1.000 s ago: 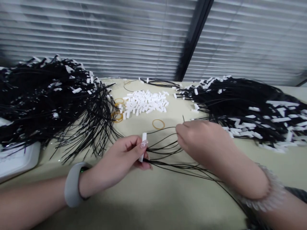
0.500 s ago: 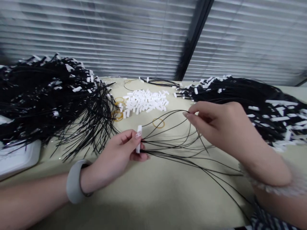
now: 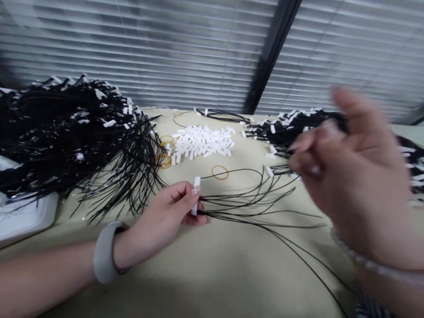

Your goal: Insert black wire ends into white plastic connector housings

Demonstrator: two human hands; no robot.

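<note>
Between its thumb and fingers, my left hand [image 3: 177,205] pinches a small white connector [image 3: 197,182], held upright above the table. A bundle of thin black wires [image 3: 238,215] fans out from that connector to the right, the ends loose and spread. My right hand [image 3: 354,176] is raised at the right, apart from the bundle and blurred by motion. One of its digits points up and others look curled; whether anything is between them cannot be made out. Just left of its fingertips lies another white connector [image 3: 269,171] with black wires running behind the hand.
A heap of loose white connectors [image 3: 203,140] lies mid-table, with yellow rubber bands [image 3: 220,172] nearby. Large piles of black wires [image 3: 66,132] with white ends fill the left; more wires [image 3: 304,119] lie at right. A white tray [image 3: 49,210] sits at left, blinds [image 3: 185,53] behind.
My right hand has let go of the black wires and moved up and to the right, turning. The freed wires have dropped lower. My left hand keeps its hold on the connector.
</note>
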